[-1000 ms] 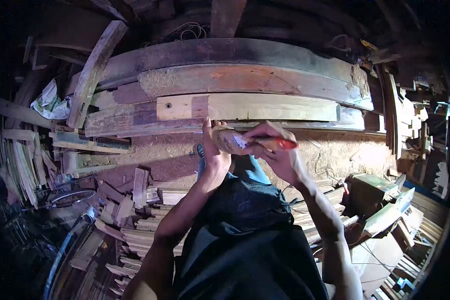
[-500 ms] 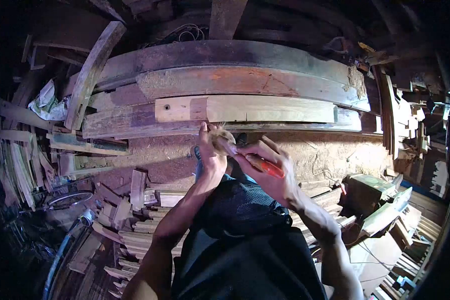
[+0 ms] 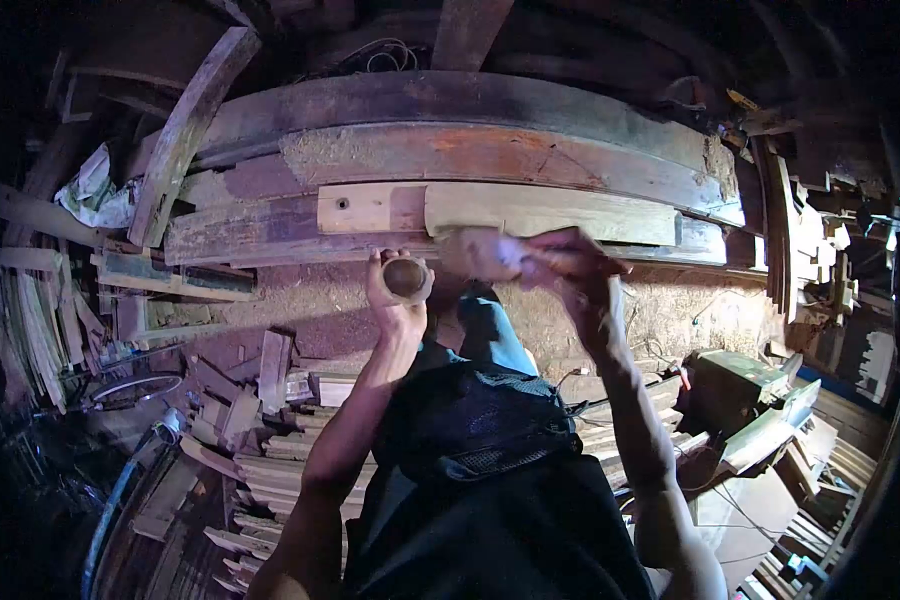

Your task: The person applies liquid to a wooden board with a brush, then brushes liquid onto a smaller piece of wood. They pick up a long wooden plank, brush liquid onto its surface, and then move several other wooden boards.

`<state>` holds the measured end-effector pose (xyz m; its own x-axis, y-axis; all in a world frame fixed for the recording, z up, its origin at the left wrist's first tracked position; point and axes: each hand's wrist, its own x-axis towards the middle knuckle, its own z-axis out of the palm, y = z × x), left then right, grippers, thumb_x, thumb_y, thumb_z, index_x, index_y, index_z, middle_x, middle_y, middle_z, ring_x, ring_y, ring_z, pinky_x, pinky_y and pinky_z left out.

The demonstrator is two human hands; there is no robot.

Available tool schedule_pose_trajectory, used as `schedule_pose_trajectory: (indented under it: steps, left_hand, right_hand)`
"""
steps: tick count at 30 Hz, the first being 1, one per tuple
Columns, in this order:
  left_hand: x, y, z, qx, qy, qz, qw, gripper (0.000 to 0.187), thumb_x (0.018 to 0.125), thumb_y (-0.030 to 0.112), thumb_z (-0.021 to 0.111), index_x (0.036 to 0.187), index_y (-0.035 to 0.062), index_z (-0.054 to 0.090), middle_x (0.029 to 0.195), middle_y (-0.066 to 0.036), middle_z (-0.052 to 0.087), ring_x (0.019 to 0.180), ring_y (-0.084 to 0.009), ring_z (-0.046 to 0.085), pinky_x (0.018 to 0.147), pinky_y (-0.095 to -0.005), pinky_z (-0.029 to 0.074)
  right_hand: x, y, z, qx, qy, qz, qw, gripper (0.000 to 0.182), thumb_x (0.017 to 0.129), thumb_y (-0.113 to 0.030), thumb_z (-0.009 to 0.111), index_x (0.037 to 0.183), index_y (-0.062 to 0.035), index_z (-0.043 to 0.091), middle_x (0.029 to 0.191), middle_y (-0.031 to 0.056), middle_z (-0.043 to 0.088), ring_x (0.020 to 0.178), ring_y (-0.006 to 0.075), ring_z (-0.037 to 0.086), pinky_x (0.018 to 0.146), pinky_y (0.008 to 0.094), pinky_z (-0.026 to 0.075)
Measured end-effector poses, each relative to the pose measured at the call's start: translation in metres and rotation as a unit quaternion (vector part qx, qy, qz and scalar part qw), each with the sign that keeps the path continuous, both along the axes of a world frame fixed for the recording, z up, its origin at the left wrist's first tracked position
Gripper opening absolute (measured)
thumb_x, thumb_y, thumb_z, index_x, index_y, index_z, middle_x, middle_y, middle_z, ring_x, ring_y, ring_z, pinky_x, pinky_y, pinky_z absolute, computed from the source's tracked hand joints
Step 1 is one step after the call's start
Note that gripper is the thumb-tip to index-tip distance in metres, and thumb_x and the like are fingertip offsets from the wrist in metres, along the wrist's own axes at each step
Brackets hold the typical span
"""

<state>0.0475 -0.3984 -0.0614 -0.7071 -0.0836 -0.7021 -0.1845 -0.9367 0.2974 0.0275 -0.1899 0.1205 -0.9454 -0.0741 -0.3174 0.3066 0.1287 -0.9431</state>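
A small round cup [image 3: 405,280] with brown contents rests in my left hand [image 3: 394,306], its mouth facing up and my fingers curled around its side. In my right hand [image 3: 573,268] is a paintbrush [image 3: 478,254], blurred by motion, with its head pointing left at the near edge of the pale wooden board [image 3: 550,212]. That board lies lengthwise across the bench, and a shorter piece with a knot [image 3: 356,209] shows at its left end. My left hand is below this knotted end.
Long thick planks [image 3: 400,105] form the bench beyond the board. A slanted wooden post [image 3: 192,135] stands at the left. Stacked wood strips [image 3: 300,470] lie low on the left, and a green metal box [image 3: 740,380] sits at the right. Sawdust covers the ground [image 3: 660,310].
My right hand has lifted the brush away from the cup and moved it up and right to the board's edge. My left hand has shifted slightly left, showing the cup's mouth.
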Motion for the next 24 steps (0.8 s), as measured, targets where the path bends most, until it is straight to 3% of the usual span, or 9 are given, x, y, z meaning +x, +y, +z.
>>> schedule_pose_trajectory:
  steps: [1, 6, 8, 11, 13, 17, 18, 21, 24]
  left_hand:
    - [0.003, -0.006, -0.003, 0.003, 0.032, 0.000, 0.999, 0.024, 0.093, 0.041, 0.055, 0.090, 0.0177, 0.059, 0.089, 0.000, 0.063, 0.083, -0.0214, 0.064, 0.069, -0.0426, 0.055]
    - [0.015, -0.039, -0.017, -0.011, 0.072, 0.022, 0.997, 0.025, 0.089, 0.043, 0.059, 0.091, 0.0182, 0.059, 0.090, -0.001, 0.064, 0.084, -0.0217, 0.064, 0.069, -0.0404, 0.055]
    - [0.020, -0.045, -0.005, -0.057, -0.020, 0.030, 0.998, 0.026, 0.087, 0.044, 0.062, 0.091, 0.0179, 0.059, 0.089, -0.002, 0.064, 0.083, -0.0223, 0.064, 0.070, -0.0417, 0.053]
    - [0.025, -0.055, 0.016, -0.051, -0.027, 0.041, 0.998, 0.023, 0.086, 0.039, 0.064, 0.087, 0.0162, 0.061, 0.089, -0.002, 0.065, 0.081, -0.0237, 0.064, 0.066, -0.0388, 0.054]
    - [0.029, -0.061, 0.017, -0.049, -0.034, 0.056, 0.997, 0.021, 0.084, 0.035, 0.065, 0.082, 0.0147, 0.063, 0.088, -0.003, 0.066, 0.079, -0.0247, 0.064, 0.063, -0.0356, 0.055]
    - [0.034, -0.074, 0.012, -0.024, -0.013, 0.050, 0.998, 0.023, 0.085, 0.034, 0.065, 0.083, 0.0121, 0.062, 0.089, -0.004, 0.066, 0.083, -0.0252, 0.064, 0.068, -0.0365, 0.058]
    - [0.033, -0.074, 0.014, -0.021, -0.027, 0.058, 0.998, 0.023, 0.086, 0.034, 0.064, 0.083, 0.0118, 0.062, 0.089, -0.005, 0.066, 0.084, -0.0254, 0.064, 0.068, -0.0364, 0.058]
    - [0.030, -0.073, 0.014, -0.002, -0.038, 0.068, 0.997, 0.024, 0.087, 0.035, 0.063, 0.084, 0.0114, 0.062, 0.088, -0.005, 0.066, 0.085, -0.0259, 0.064, 0.069, -0.0365, 0.057]
    - [0.030, -0.073, 0.006, -0.026, -0.002, 0.021, 0.999, 0.025, 0.087, 0.043, 0.062, 0.085, 0.0175, 0.062, 0.092, 0.000, 0.066, 0.088, -0.0232, 0.063, 0.075, -0.0398, 0.052]
  right_hand:
    - [-0.002, 0.012, -0.020, -0.090, 0.007, -0.030, 0.995, 0.031, 0.083, -0.012, 0.069, 0.110, 0.0011, 0.059, 0.105, 0.0112, 0.066, 0.096, 0.0174, 0.063, 0.082, 0.0272, 0.050]
    - [-0.034, 0.025, -0.153, -0.049, 0.036, -0.098, 0.993, 0.033, 0.086, -0.016, 0.068, 0.113, -0.0002, 0.056, 0.099, 0.0116, 0.067, 0.083, 0.0180, 0.064, 0.074, 0.0292, 0.051]
    - [-0.044, 0.009, -0.182, -0.049, 0.033, -0.105, 0.993, 0.032, 0.086, -0.015, 0.069, 0.112, -0.0006, 0.057, 0.093, 0.0097, 0.069, 0.079, 0.0180, 0.065, 0.071, 0.0291, 0.051]
    - [-0.052, -0.012, -0.252, -0.023, 0.071, -0.138, 0.988, 0.024, 0.081, -0.017, 0.073, 0.095, 0.0012, 0.066, 0.077, 0.0087, 0.070, 0.065, 0.0163, 0.065, 0.061, 0.0298, 0.050]
    - [-0.054, -0.015, -0.284, 0.050, 0.001, -0.064, 0.997, 0.025, 0.086, -0.008, 0.067, 0.106, 0.0027, 0.057, 0.089, 0.0103, 0.067, 0.075, 0.0172, 0.064, 0.067, 0.0314, 0.053]
    - [-0.033, 0.012, -0.258, 0.071, 0.066, -0.107, 0.989, 0.022, 0.083, -0.022, 0.069, 0.093, -0.0018, 0.068, 0.082, 0.0128, 0.070, 0.074, 0.0235, 0.068, 0.065, 0.0346, 0.052]
    - [-0.028, 0.028, -0.231, 0.230, 0.142, -0.130, 0.954, 0.026, 0.085, -0.023, 0.068, 0.096, -0.0004, 0.066, 0.087, 0.0134, 0.068, 0.075, 0.0240, 0.067, 0.066, 0.0364, 0.052]
    - [-0.023, 0.153, -0.258, 0.230, 0.023, -0.225, 0.947, 0.029, 0.088, -0.029, 0.064, 0.094, -0.0014, 0.064, 0.084, 0.0105, 0.068, 0.076, 0.0186, 0.064, 0.071, 0.0348, 0.051]
    - [-0.015, 0.224, -0.234, 0.367, 0.195, -0.267, 0.869, 0.019, 0.087, -0.023, 0.061, 0.083, -0.0040, 0.061, 0.078, 0.0055, 0.066, 0.073, 0.0162, 0.061, 0.069, 0.0316, 0.049]
